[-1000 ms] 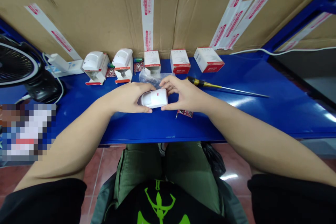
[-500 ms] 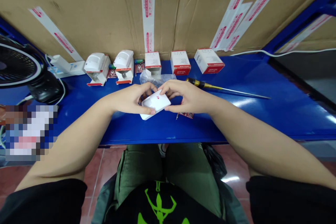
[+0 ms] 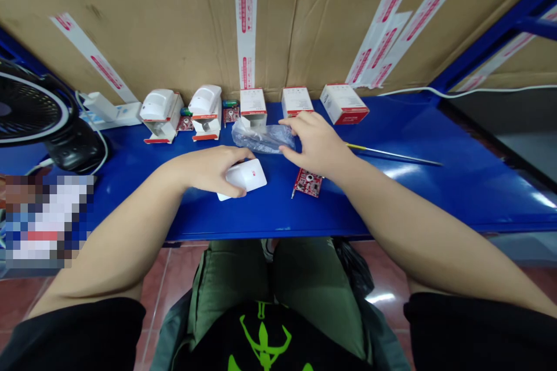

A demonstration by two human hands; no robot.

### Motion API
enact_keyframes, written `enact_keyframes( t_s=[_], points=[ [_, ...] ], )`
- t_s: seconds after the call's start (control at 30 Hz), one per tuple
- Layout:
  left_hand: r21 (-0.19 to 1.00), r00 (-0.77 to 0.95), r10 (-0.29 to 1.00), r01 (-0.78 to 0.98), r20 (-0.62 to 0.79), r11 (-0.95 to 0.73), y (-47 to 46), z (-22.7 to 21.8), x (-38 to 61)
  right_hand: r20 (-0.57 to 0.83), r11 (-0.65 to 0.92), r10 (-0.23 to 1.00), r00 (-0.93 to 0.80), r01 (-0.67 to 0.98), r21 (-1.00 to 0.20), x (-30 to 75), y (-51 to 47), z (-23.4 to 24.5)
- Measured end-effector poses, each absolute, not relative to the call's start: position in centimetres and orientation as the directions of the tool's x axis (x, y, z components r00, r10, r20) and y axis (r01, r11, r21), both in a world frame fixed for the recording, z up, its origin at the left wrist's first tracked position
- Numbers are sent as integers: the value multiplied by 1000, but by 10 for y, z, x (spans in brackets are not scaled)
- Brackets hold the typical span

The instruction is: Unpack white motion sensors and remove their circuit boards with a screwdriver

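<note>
My left hand (image 3: 213, 169) is closed on a white plastic sensor housing (image 3: 248, 177) and holds it on the blue table (image 3: 435, 185). My right hand (image 3: 315, 145) has its fingers spread and reaches over a clear plastic bag (image 3: 261, 136) toward a yellow-shafted screwdriver (image 3: 391, 153), whose handle it hides. A small red circuit board (image 3: 308, 182) lies on the table just under my right wrist.
Along the cardboard wall stand two white sensors on open boxes (image 3: 159, 113) (image 3: 205, 107) and three closed white-and-red boxes (image 3: 253, 103) (image 3: 296, 101) (image 3: 344, 103). A black fan (image 3: 35, 116) and a white power strip (image 3: 108, 111) sit at the left. A white cable (image 3: 478, 91) runs at the back right.
My right hand let go of the white housing and moved back and right over the plastic bag. The left hand lowered the housing to the table, and the red circuit board came into view.
</note>
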State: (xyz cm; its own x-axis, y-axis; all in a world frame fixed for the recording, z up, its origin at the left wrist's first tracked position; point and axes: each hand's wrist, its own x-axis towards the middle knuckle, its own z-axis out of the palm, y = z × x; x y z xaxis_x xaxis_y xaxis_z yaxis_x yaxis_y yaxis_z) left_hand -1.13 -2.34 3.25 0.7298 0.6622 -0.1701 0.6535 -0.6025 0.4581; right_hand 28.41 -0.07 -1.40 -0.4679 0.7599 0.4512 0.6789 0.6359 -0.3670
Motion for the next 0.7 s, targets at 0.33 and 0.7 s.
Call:
enact_keyframes(
  t_s=[0.33, 0.7],
  points=[
    [432, 704, 711, 642, -2, -634, -20, 45, -24, 286, 427, 904, -319, 733, -530, 287, 9, -7],
    [83, 620, 702, 726, 351, -683, 41, -8, -20, 222, 228, 974, -54, 214, -950, 289, 27, -7]
  ],
)
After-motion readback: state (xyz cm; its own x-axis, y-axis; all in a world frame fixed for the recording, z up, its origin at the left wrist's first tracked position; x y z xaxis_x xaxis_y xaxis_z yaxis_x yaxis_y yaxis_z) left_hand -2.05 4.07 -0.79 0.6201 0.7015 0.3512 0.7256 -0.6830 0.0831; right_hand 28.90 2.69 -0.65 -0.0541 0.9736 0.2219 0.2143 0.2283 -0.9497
